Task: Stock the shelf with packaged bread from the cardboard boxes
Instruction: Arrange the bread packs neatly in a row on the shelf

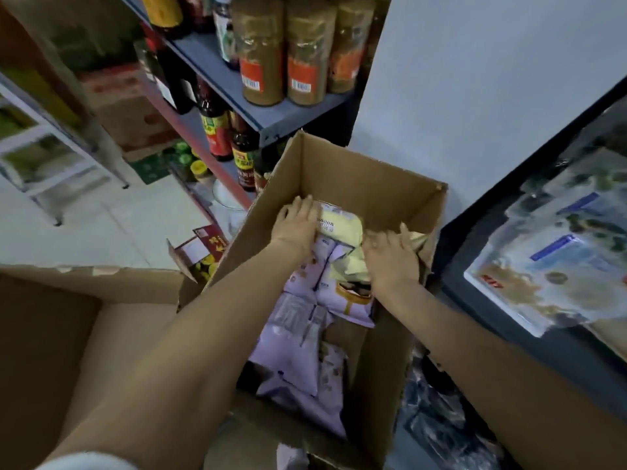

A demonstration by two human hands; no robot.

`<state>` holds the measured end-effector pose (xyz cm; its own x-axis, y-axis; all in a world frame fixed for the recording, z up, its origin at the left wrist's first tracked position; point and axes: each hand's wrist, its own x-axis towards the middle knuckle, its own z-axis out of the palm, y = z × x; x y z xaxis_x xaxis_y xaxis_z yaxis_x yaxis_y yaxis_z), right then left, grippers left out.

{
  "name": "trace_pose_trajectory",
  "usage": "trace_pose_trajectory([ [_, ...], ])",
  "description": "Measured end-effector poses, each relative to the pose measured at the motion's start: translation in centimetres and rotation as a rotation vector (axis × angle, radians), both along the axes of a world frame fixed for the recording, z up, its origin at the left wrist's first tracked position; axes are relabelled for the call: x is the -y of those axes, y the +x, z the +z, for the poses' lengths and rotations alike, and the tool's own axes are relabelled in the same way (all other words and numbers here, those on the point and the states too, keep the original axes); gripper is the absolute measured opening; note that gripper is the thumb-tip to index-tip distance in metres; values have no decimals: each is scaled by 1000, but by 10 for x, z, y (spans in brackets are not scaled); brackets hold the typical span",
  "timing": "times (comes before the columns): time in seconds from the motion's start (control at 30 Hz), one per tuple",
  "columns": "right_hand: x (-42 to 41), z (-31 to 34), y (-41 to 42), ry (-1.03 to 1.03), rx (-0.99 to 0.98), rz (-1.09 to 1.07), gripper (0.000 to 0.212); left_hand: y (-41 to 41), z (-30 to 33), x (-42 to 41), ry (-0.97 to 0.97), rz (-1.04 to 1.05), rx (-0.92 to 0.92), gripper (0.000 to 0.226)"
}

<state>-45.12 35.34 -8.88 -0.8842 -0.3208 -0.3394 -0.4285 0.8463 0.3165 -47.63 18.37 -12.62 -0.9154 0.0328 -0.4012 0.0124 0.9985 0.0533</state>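
An open cardboard box (356,167) stands on the floor in front of me, holding yellow bread packs (342,225) at its far end and several lilac bread packs (298,337) nearer me. Both my arms reach down into it. My left hand (297,220) lies on the left side of the top yellow pack, fingers curved over its edge. My right hand (390,257) grips the yellow packs from the right, fingers spread and bent round the wrapping. The blue shelf (217,69) rises at the upper left.
A second open cardboard box (44,334) sits at the lower left. The blue shelf carries brown spice jars (261,59) and dark sauce bottles (217,130). A glass-topped freezer (549,252) with frozen packs stands on the right. A small red carton (203,245) lies on the tiled floor.
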Motion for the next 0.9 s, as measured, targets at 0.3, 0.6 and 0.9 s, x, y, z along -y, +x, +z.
trace_pose_trajectory([
  [0.3,6,39,-20,-200,-136,47,68,-31,15,-8,-84,56,-255,32],
  [0.6,0,143,-3,-702,-144,-227,59,-3,119,3,133,15,-640,14],
  [0.9,-12,224,70,-478,-334,9,46,57,259,-25,67,-264,-490,34],
])
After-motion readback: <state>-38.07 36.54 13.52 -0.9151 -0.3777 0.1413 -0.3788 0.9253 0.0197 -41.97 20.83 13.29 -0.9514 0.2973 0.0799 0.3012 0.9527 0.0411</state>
